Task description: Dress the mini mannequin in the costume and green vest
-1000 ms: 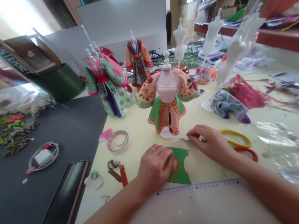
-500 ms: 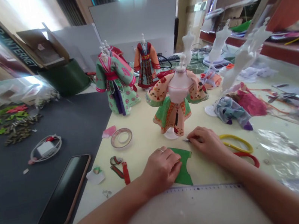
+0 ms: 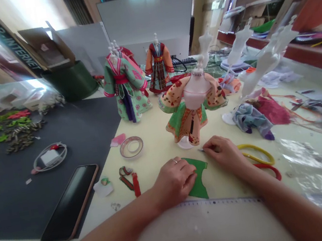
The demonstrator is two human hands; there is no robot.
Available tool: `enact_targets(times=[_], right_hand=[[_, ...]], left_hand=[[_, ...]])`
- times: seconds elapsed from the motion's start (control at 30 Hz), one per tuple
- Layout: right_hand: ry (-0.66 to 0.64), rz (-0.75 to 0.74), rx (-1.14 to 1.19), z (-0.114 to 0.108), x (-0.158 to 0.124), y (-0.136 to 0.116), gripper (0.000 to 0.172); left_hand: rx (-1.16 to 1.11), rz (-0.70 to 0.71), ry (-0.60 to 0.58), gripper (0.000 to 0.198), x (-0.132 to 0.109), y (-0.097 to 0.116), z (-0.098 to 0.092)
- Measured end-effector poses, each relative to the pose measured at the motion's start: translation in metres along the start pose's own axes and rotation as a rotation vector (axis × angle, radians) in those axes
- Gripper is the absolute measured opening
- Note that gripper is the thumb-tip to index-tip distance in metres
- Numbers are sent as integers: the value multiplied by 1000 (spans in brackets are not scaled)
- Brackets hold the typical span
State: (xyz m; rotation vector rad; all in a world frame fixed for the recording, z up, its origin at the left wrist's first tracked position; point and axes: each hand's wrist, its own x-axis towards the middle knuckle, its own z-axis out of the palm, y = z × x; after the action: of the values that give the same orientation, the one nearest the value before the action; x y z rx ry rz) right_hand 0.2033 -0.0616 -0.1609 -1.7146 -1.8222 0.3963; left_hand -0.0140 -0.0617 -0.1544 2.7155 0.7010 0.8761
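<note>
A small green fabric piece (image 3: 199, 179) with a cut, curved edge lies flat on the pale table. My left hand (image 3: 175, 181) rests on its left side, fingers curled together and pressing on it, hiding that part. To the right, my right hand (image 3: 222, 152) is closed in a pinch low over the tabletop. From its fingertips pokes the thin metal tip (image 3: 201, 150) of a tool whose body the hand covers. Just beyond stands a small dress form (image 3: 196, 90) in a peach and green robe. Scissors with yellow and red handles (image 3: 263, 157) lie beside my right wrist.
A ruler (image 3: 222, 201) runs along the front. Left are a roll of tape (image 3: 131, 147), ribbon scraps (image 3: 136, 184) and a phone (image 3: 70, 204). More dressed forms (image 3: 125, 87) stand behind; bare white forms (image 3: 264, 61), cloth (image 3: 250, 118) and plastic bags (image 3: 311, 162) occupy the right.
The view has shifted very slightly. Both hands stay in place against the table, and the green fabric lies as before.
</note>
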Motion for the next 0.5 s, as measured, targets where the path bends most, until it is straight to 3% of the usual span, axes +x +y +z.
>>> enact_targets(times=[0.5], right_hand=[[8, -38, -95, 6, -1, 2, 17]], left_hand=[[-15, -11, -4, 12, -1, -1, 3]])
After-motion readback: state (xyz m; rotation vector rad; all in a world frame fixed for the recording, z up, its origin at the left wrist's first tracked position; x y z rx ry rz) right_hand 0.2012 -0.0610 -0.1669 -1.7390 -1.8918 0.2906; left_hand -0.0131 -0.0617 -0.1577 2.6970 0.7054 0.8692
